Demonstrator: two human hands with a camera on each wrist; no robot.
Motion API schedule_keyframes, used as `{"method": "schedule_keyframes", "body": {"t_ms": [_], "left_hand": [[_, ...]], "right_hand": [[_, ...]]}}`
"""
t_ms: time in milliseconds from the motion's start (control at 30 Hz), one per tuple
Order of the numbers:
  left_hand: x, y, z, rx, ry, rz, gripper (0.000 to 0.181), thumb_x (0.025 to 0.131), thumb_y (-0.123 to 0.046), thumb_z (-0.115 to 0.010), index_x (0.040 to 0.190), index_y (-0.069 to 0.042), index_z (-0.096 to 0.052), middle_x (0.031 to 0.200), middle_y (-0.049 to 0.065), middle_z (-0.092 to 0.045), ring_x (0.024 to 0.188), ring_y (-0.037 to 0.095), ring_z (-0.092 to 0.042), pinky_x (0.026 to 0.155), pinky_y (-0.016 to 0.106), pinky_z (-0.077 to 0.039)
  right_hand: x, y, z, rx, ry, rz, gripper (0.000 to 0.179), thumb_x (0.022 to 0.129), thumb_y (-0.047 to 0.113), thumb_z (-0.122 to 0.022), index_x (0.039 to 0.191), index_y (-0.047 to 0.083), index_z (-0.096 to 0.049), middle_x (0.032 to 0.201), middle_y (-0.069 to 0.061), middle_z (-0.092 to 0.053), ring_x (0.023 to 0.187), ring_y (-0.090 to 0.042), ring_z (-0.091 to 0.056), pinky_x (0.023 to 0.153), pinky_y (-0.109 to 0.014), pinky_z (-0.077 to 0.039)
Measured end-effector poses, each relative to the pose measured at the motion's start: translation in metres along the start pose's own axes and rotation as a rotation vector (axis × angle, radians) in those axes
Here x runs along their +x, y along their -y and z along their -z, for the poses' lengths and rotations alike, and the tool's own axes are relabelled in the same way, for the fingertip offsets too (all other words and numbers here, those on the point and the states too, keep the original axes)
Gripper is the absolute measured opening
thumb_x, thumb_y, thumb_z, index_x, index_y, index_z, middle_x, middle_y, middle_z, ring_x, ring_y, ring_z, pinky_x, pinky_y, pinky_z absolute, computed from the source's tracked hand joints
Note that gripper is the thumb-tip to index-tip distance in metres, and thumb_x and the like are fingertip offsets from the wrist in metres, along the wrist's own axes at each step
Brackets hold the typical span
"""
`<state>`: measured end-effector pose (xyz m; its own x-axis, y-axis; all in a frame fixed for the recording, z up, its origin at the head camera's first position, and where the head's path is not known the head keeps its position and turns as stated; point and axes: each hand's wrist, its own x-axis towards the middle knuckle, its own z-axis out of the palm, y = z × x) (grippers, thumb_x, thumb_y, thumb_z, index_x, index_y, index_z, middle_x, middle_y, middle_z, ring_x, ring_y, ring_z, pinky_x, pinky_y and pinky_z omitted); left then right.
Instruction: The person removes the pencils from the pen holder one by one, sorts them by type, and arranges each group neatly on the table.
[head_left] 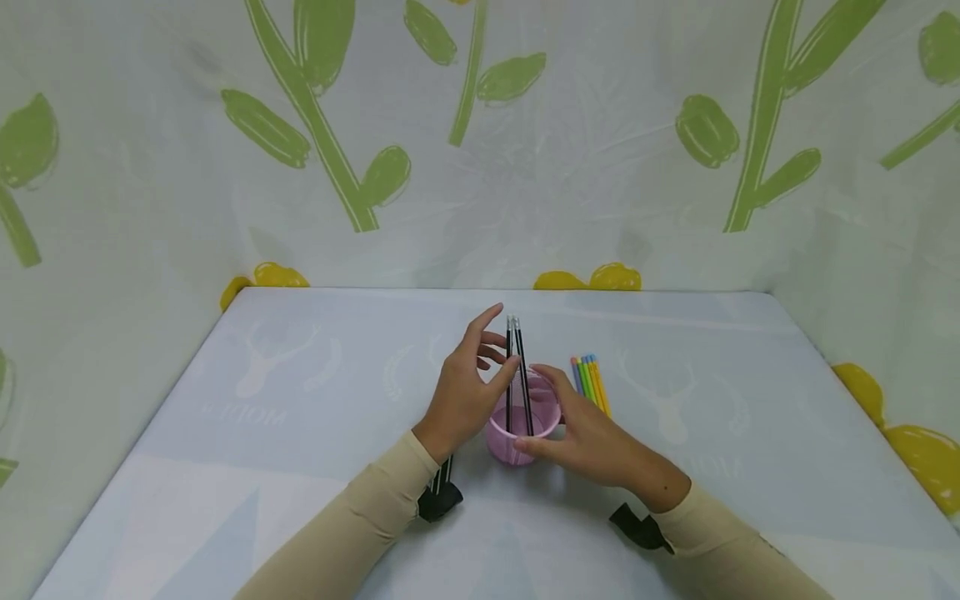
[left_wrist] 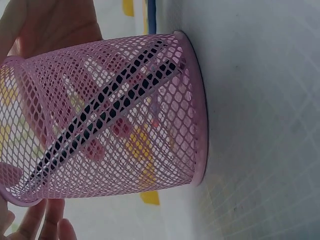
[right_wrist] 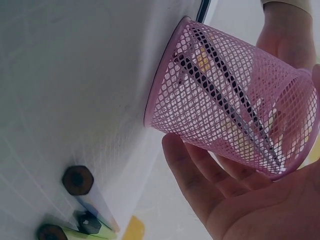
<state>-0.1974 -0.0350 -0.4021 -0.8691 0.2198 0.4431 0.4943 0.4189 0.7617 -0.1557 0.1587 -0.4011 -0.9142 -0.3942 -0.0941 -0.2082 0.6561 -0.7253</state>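
A pink mesh pen holder (head_left: 517,454) stands upright on the table, with two black pencils (head_left: 522,375) leaning inside it, their silvery ends up. My right hand (head_left: 592,437) holds the holder from the right, thumb at the near rim and fingers round the far side. The mesh and those fingers (right_wrist: 192,175) show close up in the right wrist view. Beside the pencils' upper ends is my left hand (head_left: 468,387), its index finger raised and its thumb stretched out. Through the mesh (left_wrist: 115,120), the left wrist view shows both pencils slanting.
Several coloured pencils (head_left: 588,383) lie side by side just right of the holder, partly behind the right hand. More black pencils (head_left: 444,475) lie beneath the left wrist, mostly hidden. The pale table (head_left: 315,467) meets a leaf-patterned wall (head_left: 480,208) at the back.
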Motion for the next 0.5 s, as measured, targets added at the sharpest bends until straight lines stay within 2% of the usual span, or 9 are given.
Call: {"method": "schedule_keyframes", "body": {"t_ms": [233,500], "left_hand": [[-0.0012,-0.0017,0.0015,0.004,0.009,0.004,0.069,0.096,-0.016,-0.067,0.155,-0.023,-0.031,0.109,0.007,-0.067,0.092,0.014,-0.067,0.082,0.035,-0.057],[-0.0016,0.002,-0.0001,-0.034,0.025,0.02,0.069,0.096,-0.014,-0.067,0.155,-0.022,-0.031,0.102,0.007,-0.067,0.086,0.015,-0.069,0.078,0.033,-0.06]], "right_hand": [[0.0,-0.0006,-0.0003,-0.004,0.004,0.0,0.096,0.084,0.056,-0.074,0.155,0.022,-0.02,0.159,-0.013,-0.035,0.142,-0.035,-0.044,0.108,-0.064,-0.042],[0.0003,-0.0006,-0.0006,-0.011,0.0,-0.001,0.098,0.083,0.056,-0.075,0.156,0.02,-0.02,0.159,-0.014,-0.035,0.142,-0.036,-0.043,0.108,-0.064,-0.042]]}}
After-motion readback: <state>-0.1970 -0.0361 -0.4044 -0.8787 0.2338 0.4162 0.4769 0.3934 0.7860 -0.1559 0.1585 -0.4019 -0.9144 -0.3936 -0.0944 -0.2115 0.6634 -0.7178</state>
